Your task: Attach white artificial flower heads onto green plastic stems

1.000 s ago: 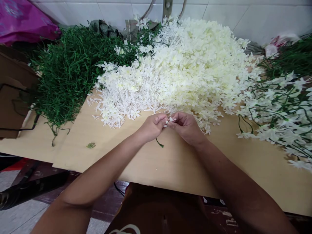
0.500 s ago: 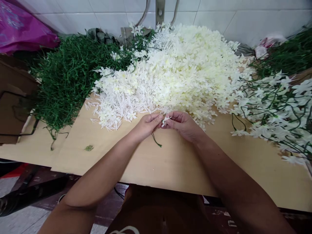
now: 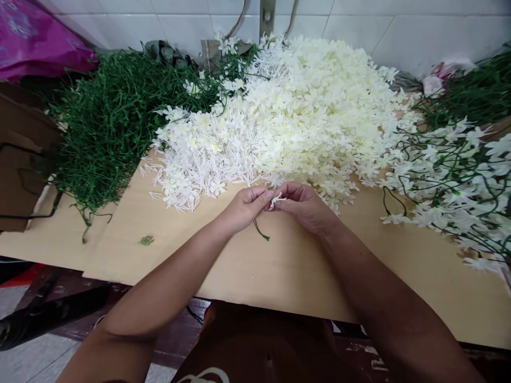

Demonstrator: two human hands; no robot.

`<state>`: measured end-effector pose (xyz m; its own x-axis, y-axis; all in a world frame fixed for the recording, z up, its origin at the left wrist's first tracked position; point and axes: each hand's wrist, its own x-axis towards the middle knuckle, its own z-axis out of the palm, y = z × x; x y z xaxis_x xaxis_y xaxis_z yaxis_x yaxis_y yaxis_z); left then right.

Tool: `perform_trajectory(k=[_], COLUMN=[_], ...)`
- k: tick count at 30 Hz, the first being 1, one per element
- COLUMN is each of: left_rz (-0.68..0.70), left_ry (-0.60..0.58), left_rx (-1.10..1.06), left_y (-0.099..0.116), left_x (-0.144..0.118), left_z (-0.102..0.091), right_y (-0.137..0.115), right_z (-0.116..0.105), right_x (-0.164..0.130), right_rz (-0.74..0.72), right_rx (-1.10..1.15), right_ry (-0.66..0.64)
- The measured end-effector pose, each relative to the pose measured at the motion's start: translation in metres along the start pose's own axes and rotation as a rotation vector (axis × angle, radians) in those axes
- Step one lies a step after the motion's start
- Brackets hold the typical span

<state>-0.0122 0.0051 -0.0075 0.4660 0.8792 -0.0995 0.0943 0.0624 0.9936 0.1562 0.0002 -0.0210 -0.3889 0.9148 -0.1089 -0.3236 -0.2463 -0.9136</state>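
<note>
Head view: nearest you, a green stem (image 3: 261, 231) hangs from your left hand (image 3: 248, 206), which pinches it; your right hand (image 3: 304, 205) pinches a small white flower (image 3: 276, 200) beside those fingertips. Unlike a second ago, green shows by the flower, suggesting stem and flower meet there. Beyond lies the white flower pile (image 3: 319, 117), tangled green stems (image 3: 114, 117) leftward.

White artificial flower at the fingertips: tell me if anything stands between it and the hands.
Nothing visible does: the right hand pinches the white artificial flower directly, and the left hand holds the green stem. The flower pile lies beyond both hands.
</note>
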Motion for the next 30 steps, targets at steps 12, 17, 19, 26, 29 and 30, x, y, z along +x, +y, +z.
perform_trajectory(k=[12, 17, 19, 26, 29, 30], left_rz=[0.081, 0.098, 0.084, 0.072, -0.095, -0.162], left_ry=[0.009, 0.038, 0.057, 0.084, 0.09, 0.05], left_rx=[0.152, 0.171, 0.121, -0.067, -0.112, -0.146], left_y=[-0.007, -0.012, -0.008, 0.015, 0.015, 0.014], left_x=[0.001, 0.002, 0.002, -0.001, -0.001, -0.001], left_z=[0.001, 0.005, 0.008, -0.005, -0.014, -0.016], right_y=[-0.003, 0.001, 0.001, -0.025, -0.036, -0.039], right_z=[0.007, 0.009, 0.01, 0.003, -0.002, -0.002], right_x=[0.001, 0.002, 0.002, -0.011, -0.019, -0.021], right_rz=[0.152, 0.14, 0.122, -0.23, -0.439, -0.487], right_rx=[-0.016, -0.048, -0.011, -0.121, -0.244, -0.282], right_ry=[0.201, 0.227, 0.22, 0.102, 0.192, 0.205])
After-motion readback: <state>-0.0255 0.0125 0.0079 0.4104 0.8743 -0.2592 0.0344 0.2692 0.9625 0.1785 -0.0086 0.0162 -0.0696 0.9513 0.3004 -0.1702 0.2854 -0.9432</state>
